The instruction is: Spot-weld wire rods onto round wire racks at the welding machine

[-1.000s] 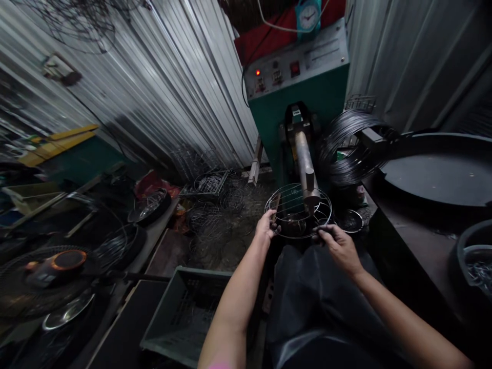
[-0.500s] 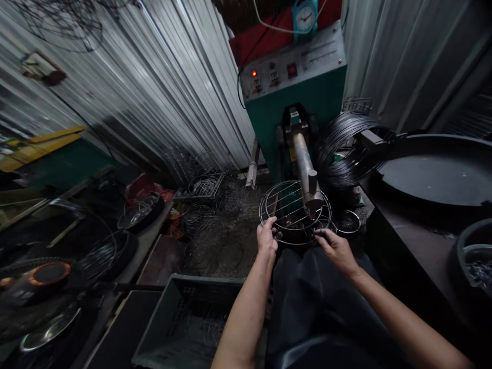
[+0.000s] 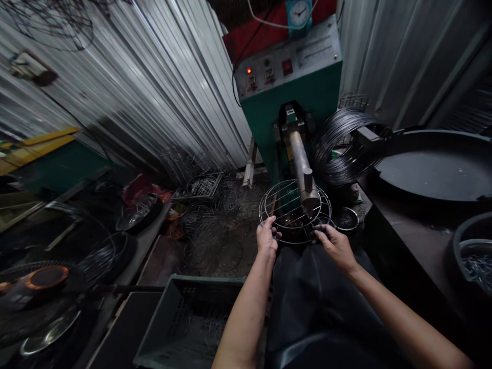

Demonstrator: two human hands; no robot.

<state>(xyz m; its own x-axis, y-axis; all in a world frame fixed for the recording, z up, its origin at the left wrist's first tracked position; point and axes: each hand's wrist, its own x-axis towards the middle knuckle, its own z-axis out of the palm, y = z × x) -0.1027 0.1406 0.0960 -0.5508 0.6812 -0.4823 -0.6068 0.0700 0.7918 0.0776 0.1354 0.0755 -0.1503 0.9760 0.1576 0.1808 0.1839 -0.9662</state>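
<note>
A round wire rack (image 3: 272, 199), with an outer ring and parallel bars inside a smaller ring, is held level at the spot welder's metal arm (image 3: 302, 159). My left hand (image 3: 268, 237) grips the rack's near left rim, thumb on top. On the near right, my right hand (image 3: 335, 245) is closed, thumb and fingers pinched at the rim beside the electrode tip. Whether a small wire piece is also in that pinch, I cannot make out. The arm's end covers part of the rack's right side.
The green welder body (image 3: 295, 97) has a lit red lamp. To the right are a wire coil (image 3: 342, 148), a large dark round tray (image 3: 426, 171) and a tub of small metal parts (image 3: 476, 261). A green plastic crate (image 3: 154, 328) sits at lower left; wire pieces litter the floor.
The whole view has shifted slightly, with the machine a little further left and up. Both hands keep their hold, and the rack stays almost where it was under the welder arm.
</note>
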